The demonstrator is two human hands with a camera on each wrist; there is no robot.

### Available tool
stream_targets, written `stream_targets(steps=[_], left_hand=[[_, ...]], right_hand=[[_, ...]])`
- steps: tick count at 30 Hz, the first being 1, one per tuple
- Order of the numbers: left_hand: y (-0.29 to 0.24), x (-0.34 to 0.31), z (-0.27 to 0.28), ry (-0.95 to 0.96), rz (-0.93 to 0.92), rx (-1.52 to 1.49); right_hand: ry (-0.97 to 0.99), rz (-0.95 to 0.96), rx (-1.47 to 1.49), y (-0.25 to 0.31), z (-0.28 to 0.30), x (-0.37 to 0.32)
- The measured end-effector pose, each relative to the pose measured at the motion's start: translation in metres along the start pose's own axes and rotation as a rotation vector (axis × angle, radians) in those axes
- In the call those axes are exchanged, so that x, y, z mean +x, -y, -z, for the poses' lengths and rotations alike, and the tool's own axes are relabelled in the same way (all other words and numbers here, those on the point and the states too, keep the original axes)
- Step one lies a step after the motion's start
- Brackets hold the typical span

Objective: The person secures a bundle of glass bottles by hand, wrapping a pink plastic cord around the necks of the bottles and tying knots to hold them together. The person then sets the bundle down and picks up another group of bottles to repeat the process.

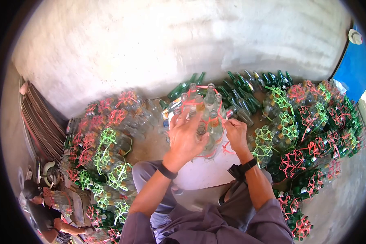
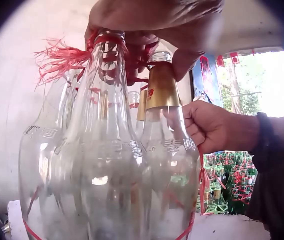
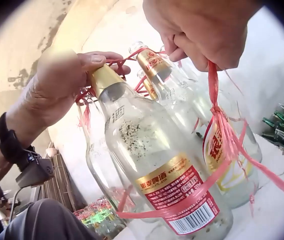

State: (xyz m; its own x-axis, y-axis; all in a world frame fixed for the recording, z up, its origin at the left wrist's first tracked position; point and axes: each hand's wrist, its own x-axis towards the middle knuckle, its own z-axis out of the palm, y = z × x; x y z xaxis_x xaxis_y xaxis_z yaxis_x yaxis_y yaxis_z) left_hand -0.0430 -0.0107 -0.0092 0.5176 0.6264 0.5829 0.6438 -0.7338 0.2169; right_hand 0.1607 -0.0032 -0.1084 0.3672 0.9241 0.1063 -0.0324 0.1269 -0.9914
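A cluster of clear glass bottles [image 2: 107,175] stands upright on a white board [image 1: 199,175], with a red plastic strap [image 3: 182,206] around their lower bodies. More red strap is looped about the necks. My left hand [image 1: 185,138] lies over the tops, its thumb and fingers curled around the neck of a gold-foiled bottle [image 3: 157,165] in the right wrist view. At the cluster's right side my right hand [image 3: 199,32] grips a taut length of red strap, which runs down to a knot [image 3: 217,112] with loose ends. The left fingertips are partly hidden.
Bundled bottles [image 1: 105,150] with red and green straps crowd the left, and more bundles [image 1: 305,122] the right. Loose green bottles [image 1: 240,99] lie by the wall. Another person [image 1: 44,215] is at the lower left. My knees flank the board.
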Motion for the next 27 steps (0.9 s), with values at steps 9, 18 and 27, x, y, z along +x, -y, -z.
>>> stream_targets(steps=[9, 18, 27], left_hand=[[-0.014, -0.062, -0.046, -0.465, 0.502, -0.517], [0.009, -0.115, -0.088, -0.265, 0.633, -0.675], [0.045, -0.123, -0.093, -0.242, 0.637, -0.622]], right_hand=[[0.003, 0.087, -0.007, -0.026, -0.009, 0.009], [0.094, 0.136, -0.053, -0.014, -0.01, 0.009], [0.105, 0.172, -0.1, -0.014, -0.008, 0.005]])
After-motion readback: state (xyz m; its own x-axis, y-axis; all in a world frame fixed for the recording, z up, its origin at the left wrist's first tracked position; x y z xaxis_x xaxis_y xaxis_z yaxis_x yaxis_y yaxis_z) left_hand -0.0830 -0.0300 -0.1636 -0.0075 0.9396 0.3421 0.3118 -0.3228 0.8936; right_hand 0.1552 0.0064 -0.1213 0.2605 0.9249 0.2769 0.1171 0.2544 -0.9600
